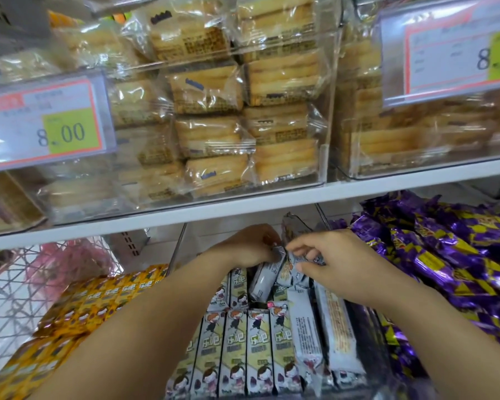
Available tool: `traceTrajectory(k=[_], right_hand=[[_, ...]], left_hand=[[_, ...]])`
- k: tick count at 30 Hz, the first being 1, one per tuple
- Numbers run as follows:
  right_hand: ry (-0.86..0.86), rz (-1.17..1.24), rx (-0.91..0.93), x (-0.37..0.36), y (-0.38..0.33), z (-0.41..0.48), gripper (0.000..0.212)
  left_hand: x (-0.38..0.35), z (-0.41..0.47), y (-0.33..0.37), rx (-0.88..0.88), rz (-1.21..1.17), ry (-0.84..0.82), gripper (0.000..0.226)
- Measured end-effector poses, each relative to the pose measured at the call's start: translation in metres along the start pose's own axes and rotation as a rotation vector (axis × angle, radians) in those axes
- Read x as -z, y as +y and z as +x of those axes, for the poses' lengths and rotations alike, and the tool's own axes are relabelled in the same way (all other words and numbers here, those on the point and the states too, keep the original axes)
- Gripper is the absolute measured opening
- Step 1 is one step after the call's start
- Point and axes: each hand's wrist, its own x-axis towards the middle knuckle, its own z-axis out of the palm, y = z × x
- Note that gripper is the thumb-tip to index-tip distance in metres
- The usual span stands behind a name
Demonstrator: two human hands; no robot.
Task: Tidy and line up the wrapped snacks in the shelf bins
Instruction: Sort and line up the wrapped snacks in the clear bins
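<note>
Shop shelving fills my view, and a price tag at middle left reads "8.00". At lower centre, wrapped snacks printed "乐吧" stand in rows in their bin. Above them, my left grip pinches the end of a tilted grey bar. My right grip curls round a second bar just beside it.
</note>
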Motion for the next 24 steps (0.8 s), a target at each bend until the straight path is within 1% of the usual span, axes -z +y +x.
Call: traceTrajectory(k=[3, 6, 10, 13, 16, 18, 20, 22, 23, 24], right_hand=[[-0.003, 0.009, 0.001, 0.001, -0.001, -0.001, 0.033], [-0.001, 0.009, 0.006, 0.002, -0.001, 0.0, 0.033], [0.037, -0.024, 0.021, 0.002, -0.007, 0.001, 0.042], [0.057, -0.03, 0.052, -0.002, -0.013, 0.001, 0.044], [0.061, -0.028, 0.053, -0.007, -0.016, 0.002, 0.033], [0.117, -0.01, 0.033, -0.007, -0.019, 0.002, 0.026], [0.179, 0.0, 0.012, -0.006, -0.021, 0.003, 0.016], [0.182, 0.023, 0.01, -0.008, -0.028, 0.001, 0.033], [0.165, 0.029, 0.005, -0.009, -0.029, 0.001, 0.031], [0.162, 0.034, 0.01, -0.008, -0.029, 0.001, 0.027]], left_hand=[[0.013, -0.009, -0.003, 0.001, -0.324, 0.013, 0.041], [0.028, -0.025, -0.005, 0.004, -0.665, -0.002, 0.047], [0.033, -0.052, -0.002, -0.117, -0.937, -0.061, 0.043], [0.029, -0.064, -0.005, -0.187, -1.093, -0.051, 0.047], [0.025, -0.071, -0.006, -0.202, -1.166, -0.031, 0.045], [0.025, -0.076, -0.005, -0.159, -1.143, 0.007, 0.04], [0.027, -0.081, -0.004, -0.11, -1.02, 0.034, 0.036], [0.027, -0.081, -0.002, -0.105, -0.847, 0.078, 0.038], [0.027, -0.079, -0.001, -0.1, -0.774, 0.126, 0.036], [0.027, -0.076, 0.0, -0.08, -0.725, 0.184, 0.028]])
